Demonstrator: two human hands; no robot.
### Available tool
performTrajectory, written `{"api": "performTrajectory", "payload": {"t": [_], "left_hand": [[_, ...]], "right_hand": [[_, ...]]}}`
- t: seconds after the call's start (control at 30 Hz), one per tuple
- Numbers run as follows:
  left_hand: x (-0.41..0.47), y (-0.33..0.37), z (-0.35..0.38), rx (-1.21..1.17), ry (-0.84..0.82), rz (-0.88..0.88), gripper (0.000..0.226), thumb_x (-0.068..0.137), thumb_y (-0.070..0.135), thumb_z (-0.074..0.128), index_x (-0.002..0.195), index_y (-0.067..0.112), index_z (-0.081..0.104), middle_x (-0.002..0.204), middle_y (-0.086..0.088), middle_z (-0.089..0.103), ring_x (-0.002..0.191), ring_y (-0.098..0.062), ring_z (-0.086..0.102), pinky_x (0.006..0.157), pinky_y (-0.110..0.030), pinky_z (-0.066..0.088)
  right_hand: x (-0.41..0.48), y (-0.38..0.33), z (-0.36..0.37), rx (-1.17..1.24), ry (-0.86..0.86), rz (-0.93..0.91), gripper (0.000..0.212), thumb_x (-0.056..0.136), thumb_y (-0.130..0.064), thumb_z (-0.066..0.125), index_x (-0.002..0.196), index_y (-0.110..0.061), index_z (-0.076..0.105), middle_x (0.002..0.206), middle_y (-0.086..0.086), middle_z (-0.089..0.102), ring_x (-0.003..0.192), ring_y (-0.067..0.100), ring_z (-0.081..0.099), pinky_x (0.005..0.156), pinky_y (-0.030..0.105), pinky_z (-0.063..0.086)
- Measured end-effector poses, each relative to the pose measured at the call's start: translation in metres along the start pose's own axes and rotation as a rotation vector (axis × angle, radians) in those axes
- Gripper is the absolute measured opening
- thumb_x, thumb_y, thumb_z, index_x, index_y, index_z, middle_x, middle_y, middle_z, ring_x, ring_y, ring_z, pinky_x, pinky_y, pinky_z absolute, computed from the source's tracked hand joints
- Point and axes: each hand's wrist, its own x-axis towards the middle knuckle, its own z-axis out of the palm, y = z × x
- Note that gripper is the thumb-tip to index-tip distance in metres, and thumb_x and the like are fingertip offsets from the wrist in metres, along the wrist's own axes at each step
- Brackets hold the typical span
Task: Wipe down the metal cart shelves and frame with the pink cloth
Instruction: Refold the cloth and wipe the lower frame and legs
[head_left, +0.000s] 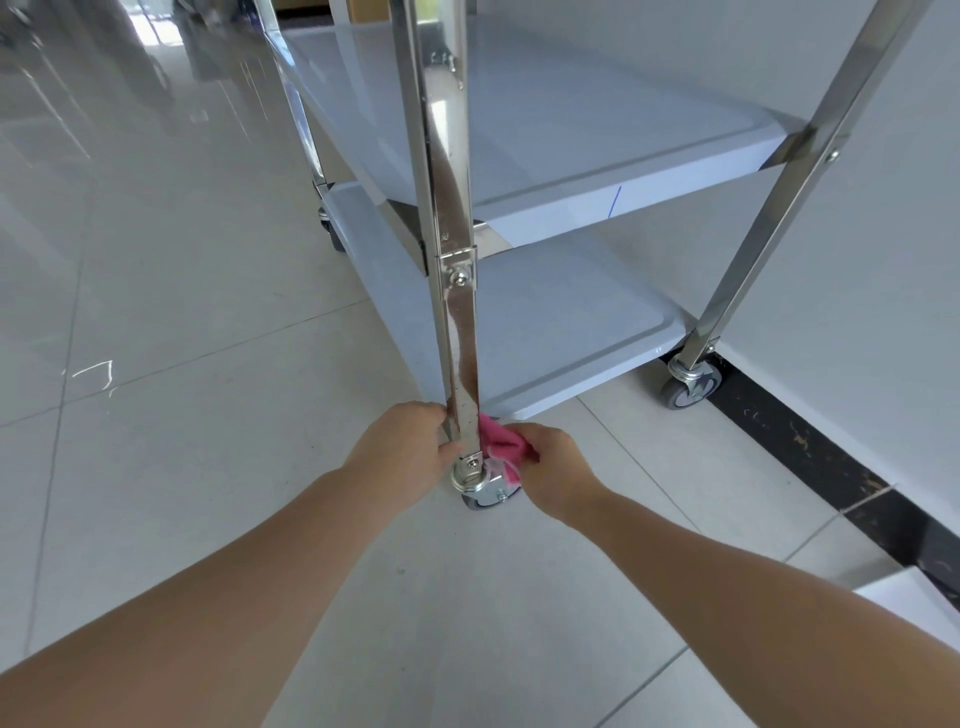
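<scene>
The shiny square steel cart leg (460, 364) is gripped low down by the left hand (410, 441). Just right, the crumpled pink cloth (501, 447) is pinched against it by the right hand (550, 467), above the near caster (488, 496). Smooth grey shelves (571, 312) lie beyond.

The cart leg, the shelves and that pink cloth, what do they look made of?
Cart leg: polished metal, probably stainless steel; it mirrors its surroundings.
Shelves: smooth matte grey-blue, coated metal or plastic; I cannot tell which.
Pink cloth: soft fabric, bunched in the right hand.
</scene>
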Motion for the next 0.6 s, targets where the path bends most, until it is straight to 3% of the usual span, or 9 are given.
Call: {"api": "performTrajectory", "payload": {"t": [0.1, 0.17, 0.33, 0.5, 0.6], "left_hand": [[-0.01, 0.004, -0.005, 0.117, -0.066, 0.0, 0.023, 0.091, 0.029, 0.055, 0.075, 0.013, 0.053, 0.061, 0.004, 0.04, 0.075, -0.03, 0.056, 0.058, -0.028, 0.032], [-0.013, 0.008, -0.007, 0.182, -0.112, 0.014, 0.031, 0.091, 0.029, 0.051, 0.063, 0.018, 0.043, 0.061, 0.004, 0.04, 0.07, -0.028, 0.052, 0.056, -0.027, 0.032], [-0.014, 0.046, -0.008, 0.212, -0.158, 0.162, 0.02, 0.091, 0.026, 0.046, 0.078, 0.016, 0.057, 0.08, -0.002, 0.059, 0.078, -0.023, 0.057, 0.066, -0.03, 0.046], [0.007, 0.108, -0.021, 0.092, -0.036, 0.252, 0.018, 0.09, 0.028, 0.049, 0.094, 0.02, 0.065, 0.091, 0.0, 0.064, 0.086, -0.021, 0.059, 0.074, -0.031, 0.05], [0.027, 0.148, -0.044, -0.012, 0.037, 0.295, 0.014, 0.087, 0.022, 0.051, 0.085, 0.021, 0.065, 0.081, 0.001, 0.066, 0.076, -0.022, 0.061, 0.067, -0.032, 0.052]], "right_hand": [[-0.003, -0.007, -0.021, 0.087, -0.009, 0.034, 0.025, 0.088, -0.008, 0.046, 0.084, -0.015, 0.07, 0.078, 0.02, 0.068, 0.071, 0.025, 0.069, 0.071, 0.041, 0.057], [-0.008, -0.015, -0.039, 0.162, -0.001, 0.052, 0.026, 0.087, -0.001, 0.045, 0.083, -0.011, 0.069, 0.079, 0.019, 0.068, 0.072, 0.026, 0.07, 0.062, 0.036, 0.057], [-0.021, -0.025, -0.085, 0.109, 0.064, 0.023, 0.034, 0.082, 0.01, 0.038, 0.086, -0.013, 0.063, 0.072, 0.002, 0.061, 0.065, 0.012, 0.058, 0.055, 0.021, 0.046], [-0.036, -0.042, -0.141, 0.038, 0.137, -0.015, 0.035, 0.081, 0.006, 0.04, 0.089, -0.02, 0.061, 0.078, 0.001, 0.059, 0.073, 0.015, 0.054, 0.061, 0.022, 0.043], [-0.043, -0.061, -0.185, 0.003, 0.281, -0.053, 0.03, 0.079, 0.001, 0.042, 0.085, -0.021, 0.061, 0.075, 0.002, 0.061, 0.069, 0.016, 0.055, 0.059, 0.024, 0.044]]}}
